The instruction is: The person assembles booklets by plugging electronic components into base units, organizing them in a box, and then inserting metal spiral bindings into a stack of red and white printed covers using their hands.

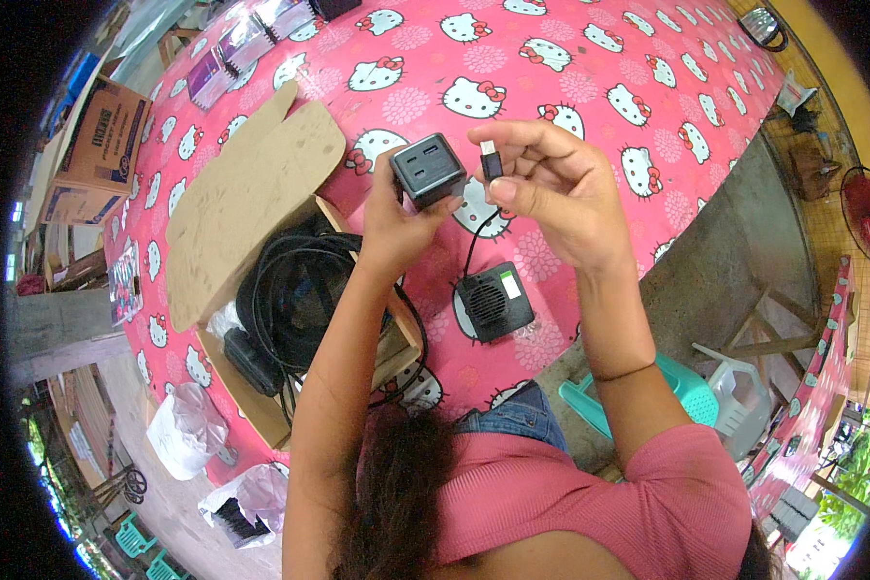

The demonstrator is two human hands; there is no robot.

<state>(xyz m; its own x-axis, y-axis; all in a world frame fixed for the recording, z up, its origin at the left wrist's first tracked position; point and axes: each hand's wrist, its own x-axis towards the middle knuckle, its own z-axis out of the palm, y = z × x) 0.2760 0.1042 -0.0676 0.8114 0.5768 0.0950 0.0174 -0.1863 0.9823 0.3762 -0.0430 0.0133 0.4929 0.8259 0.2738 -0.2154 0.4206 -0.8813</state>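
Observation:
My left hand (392,224) is closed around a black, boxy USB charger (429,174). Several port slots on the charger's face point up toward me. Between the thumb and fingers of my right hand (568,193) is a USB cable plug (491,162), its pale metal tip upward. Plug and charger are a short gap apart. From the plug, a thin black cord runs down to a small black square device (494,302) lying on the table, with a round grille and a green-and-white label.
An open cardboard box (256,198) holding coiled black cables (295,290) sits by my left forearm on the pink patterned tablecloth (590,87). White plastic bags (186,430) lie at the lower left. A turquoise stool (691,391) stands right, beyond the table edge.

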